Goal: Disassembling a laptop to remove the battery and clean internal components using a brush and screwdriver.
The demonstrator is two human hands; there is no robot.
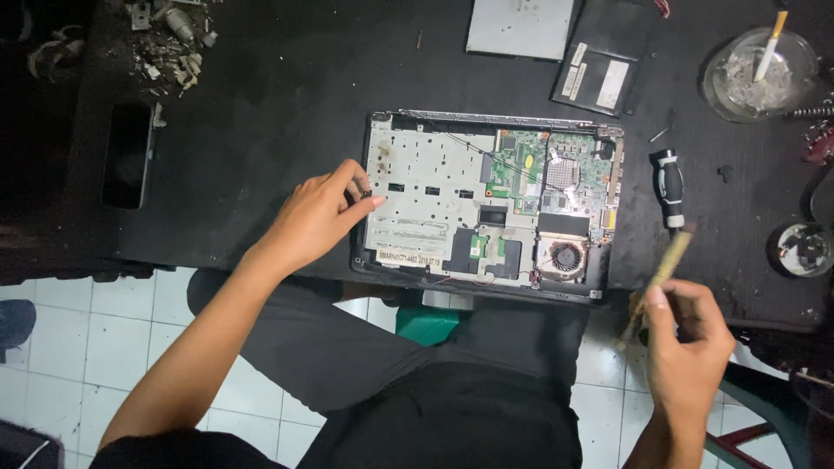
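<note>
An opened laptop base [434,200] lies on the black table, its silver metal frame, green circuit board [530,169] and round cooling fan [566,257] exposed. My left hand [317,217] rests on the laptop's left edge, fingers curled against the frame, holding nothing. My right hand [686,343] is off the table's front right corner, closed around a brush with a pale wooden handle [667,269] that points up toward the table. The brush is apart from the laptop.
A black-and-white screwdriver [669,187] lies right of the laptop. A glass ashtray [760,74] with a cigarette sits at the back right, flat panels [556,39] at the back, a dark phone [128,156] at left, small metal parts [169,39] at back left.
</note>
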